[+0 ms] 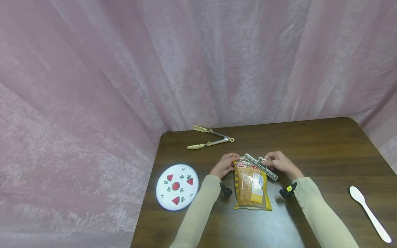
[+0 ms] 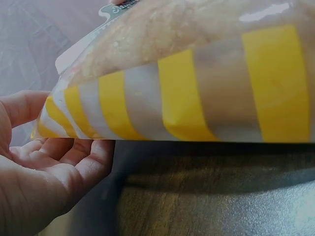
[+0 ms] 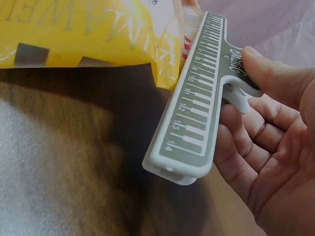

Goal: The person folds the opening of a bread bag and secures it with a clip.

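Observation:
A clear bag of sliced bread [image 1: 246,187] with yellow striped edges lies on the table between the hands. My left hand [image 1: 225,166] pinches its top left corner, thumb above and fingers beneath, as the left wrist view shows. In my right hand [image 1: 281,163] is a long bag clip [image 3: 197,93] with a piano-key print, its handle pinched between thumb and fingers. The clip slants across the bag's top right corner, its lower end sticking out past the edge. Whether its jaws bite the plastic I cannot tell.
A round white lid or plate with watermelon prints [image 1: 176,196] lies to the left. Spread tongs [image 1: 214,139] with cream tips rest near the back edge. Far right is a white spoon [image 1: 369,213]. Pink curtains [image 1: 248,69] hang behind the wooden table [image 1: 310,144].

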`<state>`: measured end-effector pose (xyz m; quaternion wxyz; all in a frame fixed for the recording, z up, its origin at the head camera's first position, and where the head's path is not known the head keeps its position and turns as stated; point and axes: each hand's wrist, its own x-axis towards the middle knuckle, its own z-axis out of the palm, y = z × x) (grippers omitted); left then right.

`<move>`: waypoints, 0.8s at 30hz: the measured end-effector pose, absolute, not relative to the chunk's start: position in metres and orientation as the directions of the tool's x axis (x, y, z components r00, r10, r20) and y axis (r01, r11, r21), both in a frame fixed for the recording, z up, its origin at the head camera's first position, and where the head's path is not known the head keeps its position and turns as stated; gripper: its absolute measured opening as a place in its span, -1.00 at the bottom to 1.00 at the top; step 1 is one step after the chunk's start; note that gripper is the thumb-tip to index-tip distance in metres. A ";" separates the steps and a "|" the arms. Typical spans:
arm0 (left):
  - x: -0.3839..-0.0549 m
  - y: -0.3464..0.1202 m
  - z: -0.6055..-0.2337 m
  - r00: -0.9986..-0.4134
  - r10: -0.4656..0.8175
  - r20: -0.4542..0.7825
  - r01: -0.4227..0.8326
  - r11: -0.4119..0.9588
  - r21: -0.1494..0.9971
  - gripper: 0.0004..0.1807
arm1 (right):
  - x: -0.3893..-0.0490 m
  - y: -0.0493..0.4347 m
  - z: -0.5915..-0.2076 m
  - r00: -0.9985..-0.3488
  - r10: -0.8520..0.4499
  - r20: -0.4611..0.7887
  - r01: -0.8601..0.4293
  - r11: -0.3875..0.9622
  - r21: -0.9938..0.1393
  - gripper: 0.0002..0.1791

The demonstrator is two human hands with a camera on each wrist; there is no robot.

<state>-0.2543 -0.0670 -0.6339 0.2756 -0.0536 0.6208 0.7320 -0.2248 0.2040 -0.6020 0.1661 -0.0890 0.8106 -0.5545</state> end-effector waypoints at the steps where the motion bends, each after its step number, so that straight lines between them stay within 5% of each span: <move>1: -0.254 -0.067 -0.634 -0.842 0.339 -0.419 -0.469 -0.077 0.880 -0.84 | -0.225 0.203 -0.601 -0.928 -0.332 -0.169 0.039 0.364 -0.930 -0.82; 24: -0.255 -0.070 -0.633 -0.849 0.324 -0.417 -0.459 -0.062 0.886 -0.83 | -0.231 0.189 -0.602 -0.934 -0.320 -0.162 0.034 0.370 -0.928 -0.80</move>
